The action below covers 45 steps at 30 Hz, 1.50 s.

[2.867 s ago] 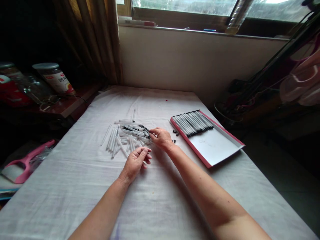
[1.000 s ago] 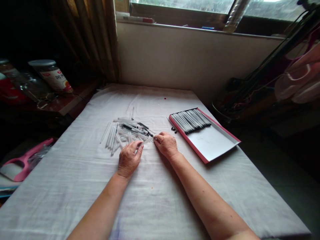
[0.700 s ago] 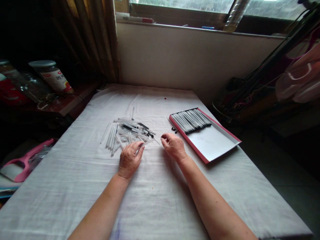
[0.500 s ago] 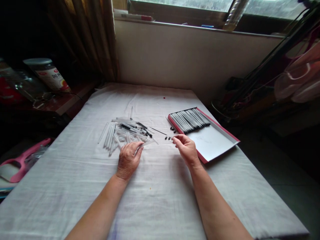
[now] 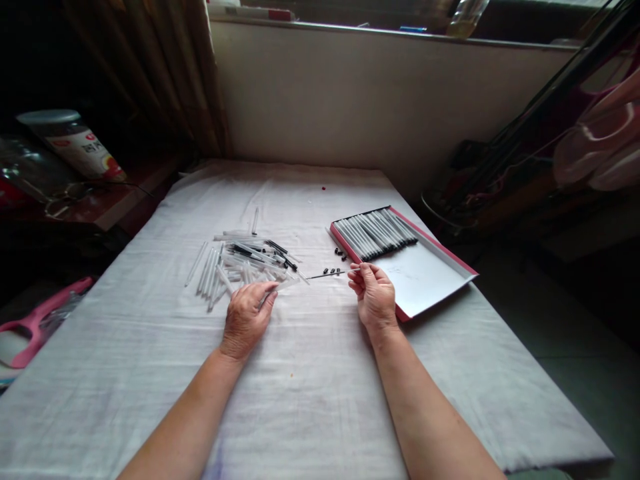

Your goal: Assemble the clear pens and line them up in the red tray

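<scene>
My left hand (image 5: pixel 247 319) pinches a clear pen barrel (image 5: pixel 289 283) that points to the right. Between thumb and fingers of my right hand (image 5: pixel 376 298) is a thin black pen refill (image 5: pixel 325 275). The refill's far end is at or close to the barrel's open end; whether it has entered, I cannot tell. Beside my left hand lies a loose pile of clear barrels (image 5: pixel 213 273) with several black refills (image 5: pixel 281 252) among them. Small black pen plugs (image 5: pixel 340 254) lie near my right hand, a few of them just behind the refill.
A shallow red-edged box lid (image 5: pixel 440 287) holds a row of pens with black ends (image 5: pixel 377 233) at the right. The white cloth (image 5: pixel 295 413) covers the table. Pink-handled scissors (image 5: pixel 37 327) and a lidded jar (image 5: pixel 80 147) are off to the left, below the curtain.
My right hand has picked up the black refill from the cloth and brought it in line with the barrel. My left hand keeps its hold on the barrel. The view has tilted down slightly.
</scene>
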{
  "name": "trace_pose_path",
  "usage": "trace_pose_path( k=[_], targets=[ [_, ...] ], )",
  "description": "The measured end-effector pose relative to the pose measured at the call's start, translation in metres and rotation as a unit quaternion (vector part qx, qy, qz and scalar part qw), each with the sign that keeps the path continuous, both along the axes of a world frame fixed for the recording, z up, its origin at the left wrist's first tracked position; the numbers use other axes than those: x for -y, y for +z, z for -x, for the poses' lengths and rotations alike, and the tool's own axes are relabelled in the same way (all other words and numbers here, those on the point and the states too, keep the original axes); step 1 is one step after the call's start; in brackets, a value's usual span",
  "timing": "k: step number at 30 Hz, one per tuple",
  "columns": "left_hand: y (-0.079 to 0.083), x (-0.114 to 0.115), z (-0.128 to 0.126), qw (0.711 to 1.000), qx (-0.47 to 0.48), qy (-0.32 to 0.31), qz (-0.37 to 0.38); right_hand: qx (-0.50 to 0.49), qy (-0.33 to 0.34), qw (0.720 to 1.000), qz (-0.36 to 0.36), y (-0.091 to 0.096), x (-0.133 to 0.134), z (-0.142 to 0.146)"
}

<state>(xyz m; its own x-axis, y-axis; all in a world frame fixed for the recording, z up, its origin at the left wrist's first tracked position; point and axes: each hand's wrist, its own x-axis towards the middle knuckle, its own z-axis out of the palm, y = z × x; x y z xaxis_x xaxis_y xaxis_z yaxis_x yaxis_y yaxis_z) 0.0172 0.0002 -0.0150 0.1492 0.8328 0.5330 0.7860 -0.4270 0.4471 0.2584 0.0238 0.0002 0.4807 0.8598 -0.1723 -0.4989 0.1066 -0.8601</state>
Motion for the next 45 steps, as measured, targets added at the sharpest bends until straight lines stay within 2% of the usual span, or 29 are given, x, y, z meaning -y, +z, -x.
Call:
trace_pose_path(
  k=[6,16,23,28,37,39,43,45],
  targets=[
    [0.001,0.000,0.000,1.000,-0.007,0.001,0.000,0.032,0.022,0.999,-0.010,-0.002,0.002,0.002],
    [0.001,0.000,0.000,0.999,-0.029,-0.012,-0.019,0.031,0.025,0.999,-0.005,0.005,0.004,0.002],
    [0.002,0.002,-0.001,0.999,-0.036,-0.027,-0.014,0.094,0.059,0.994,-0.012,0.003,0.008,0.010],
    [0.004,0.005,-0.005,0.999,-0.027,-0.044,0.002,0.166,0.098,0.981,-0.020,0.003,0.016,0.026],
    [0.004,0.011,-0.015,0.998,-0.008,-0.063,0.006,0.319,0.150,0.933,-0.070,-0.010,0.029,0.048],
    [0.004,0.011,-0.015,0.998,0.006,-0.061,0.015,0.372,0.155,0.910,-0.095,-0.010,0.032,0.049],
    [0.004,0.011,-0.016,0.996,0.046,-0.060,0.056,0.477,0.190,0.846,-0.144,-0.007,0.035,0.049],
    [0.003,0.011,-0.016,0.993,0.065,-0.060,0.075,0.495,0.197,0.835,-0.140,-0.007,0.033,0.044]
  ],
)
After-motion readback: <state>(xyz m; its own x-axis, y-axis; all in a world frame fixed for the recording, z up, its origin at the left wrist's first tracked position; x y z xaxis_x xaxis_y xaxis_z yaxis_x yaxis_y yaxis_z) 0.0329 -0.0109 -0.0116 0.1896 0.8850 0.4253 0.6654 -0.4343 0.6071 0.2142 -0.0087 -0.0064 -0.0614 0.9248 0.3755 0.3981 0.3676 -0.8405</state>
